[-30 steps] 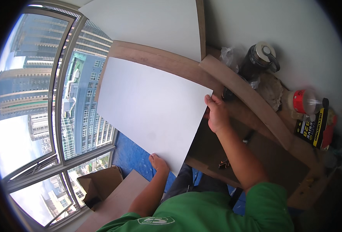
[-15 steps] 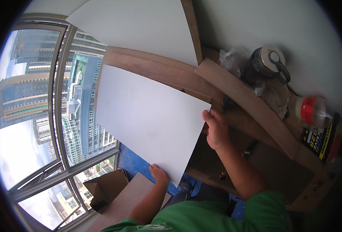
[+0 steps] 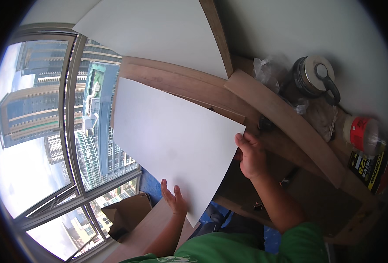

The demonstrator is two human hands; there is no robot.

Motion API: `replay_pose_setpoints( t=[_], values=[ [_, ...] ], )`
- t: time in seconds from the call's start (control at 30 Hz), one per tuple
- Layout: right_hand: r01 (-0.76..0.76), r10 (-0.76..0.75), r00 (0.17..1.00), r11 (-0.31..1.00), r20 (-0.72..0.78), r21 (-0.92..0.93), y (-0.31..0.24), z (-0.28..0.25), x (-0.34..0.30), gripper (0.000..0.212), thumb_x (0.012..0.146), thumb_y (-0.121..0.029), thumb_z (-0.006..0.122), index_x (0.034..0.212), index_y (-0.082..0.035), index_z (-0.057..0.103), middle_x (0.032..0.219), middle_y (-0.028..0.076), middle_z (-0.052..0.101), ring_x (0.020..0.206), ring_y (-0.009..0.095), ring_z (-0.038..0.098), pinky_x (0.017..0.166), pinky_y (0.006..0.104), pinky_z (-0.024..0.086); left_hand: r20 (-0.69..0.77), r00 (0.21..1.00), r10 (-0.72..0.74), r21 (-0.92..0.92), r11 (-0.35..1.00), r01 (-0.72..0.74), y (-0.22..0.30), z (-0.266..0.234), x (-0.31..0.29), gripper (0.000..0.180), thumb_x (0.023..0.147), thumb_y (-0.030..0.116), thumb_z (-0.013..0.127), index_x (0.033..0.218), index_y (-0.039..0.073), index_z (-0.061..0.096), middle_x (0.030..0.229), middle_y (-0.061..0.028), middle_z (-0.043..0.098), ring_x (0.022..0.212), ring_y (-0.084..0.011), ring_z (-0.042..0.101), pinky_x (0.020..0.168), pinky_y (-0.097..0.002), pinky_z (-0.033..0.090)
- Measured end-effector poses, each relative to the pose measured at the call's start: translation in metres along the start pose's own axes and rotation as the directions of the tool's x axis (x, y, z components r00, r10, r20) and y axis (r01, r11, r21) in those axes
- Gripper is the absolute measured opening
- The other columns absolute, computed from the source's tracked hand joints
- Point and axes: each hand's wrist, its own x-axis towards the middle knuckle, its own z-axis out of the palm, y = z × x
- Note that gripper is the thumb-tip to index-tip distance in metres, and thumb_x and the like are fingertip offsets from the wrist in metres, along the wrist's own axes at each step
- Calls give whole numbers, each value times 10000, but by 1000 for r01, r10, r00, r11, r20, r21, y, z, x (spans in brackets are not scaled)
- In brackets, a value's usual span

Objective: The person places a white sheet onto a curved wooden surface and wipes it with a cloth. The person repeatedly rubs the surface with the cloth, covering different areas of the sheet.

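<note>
A large white flat board (image 3: 172,140) stands tilted in front of me, between the window and a wooden frame (image 3: 194,90). My right hand (image 3: 250,154) grips the board's right edge near its upper corner. My left hand (image 3: 174,198) presses flat against the board's lower edge, fingers apart. The board leans against brown wooden panels behind it.
A long wooden plank (image 3: 286,122) runs diagonally at right. Beyond it sit a dark jar with a metal lid (image 3: 312,79), a clear bottle with a red label (image 3: 362,133) and a black-and-yellow pack (image 3: 371,168). An open cardboard box (image 3: 126,215) lies by the window (image 3: 49,131).
The board has shifted slightly lower and more central in view as my head moved closer. Both hands keep their places on its edges.
</note>
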Motion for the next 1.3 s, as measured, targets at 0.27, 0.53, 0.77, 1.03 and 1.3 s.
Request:
replay_pose_setpoints(
  t=[0.27,0.53,0.77,1.03,1.3],
  values=[
    [72,-71,997,997,-18,31,4,-4,5,206,1068,-180,599,1118,-6,699,1018,-3,694,925,55,618,865,243,505,599,575,557,-80,756,-650,213,38,31,893,855,277,674,1620,18,293,1688,-249,245,1582,-428,200,1264,-597,109],
    [128,-123,986,991,115,-34,6,-13,2,234,1072,-165,604,1183,28,678,1066,8,704,1001,55,617,889,239,499,467,603,647,-32,694,-720,204,68,29,742,856,10,502,1579,-47,341,1645,-281,327,1564,-438,258,1264,-590,167],
    [-19,-144,972,743,-187,-669,17,-47,20,677,1030,-181,656,1620,-100,333,921,86,690,801,117,621,787,294,528,338,637,693,-107,700,-706,191,69,26,645,868,-82,470,1508,-122,402,1577,-344,401,1514,-476,345,1245,-597,234],
    [59,-108,994,675,-19,-736,37,-59,47,844,973,-120,688,1669,-208,218,1104,143,673,797,154,598,747,330,543,295,615,731,-127,669,-733,187,77,25,647,864,-115,450,1508,-131,393,1581,-359,381,1513,-492,333,1245,-605,225],
    [122,-106,992,745,64,-656,39,-74,46,834,956,-19,643,1661,-191,233,1601,198,437,1008,218,635,858,351,549,385,597,704,-137,683,-717,188,88,25,664,868,-88,473,1519,-144,355,1596,-378,334,1531,-513,274,1257,-604,179]
  ],
)
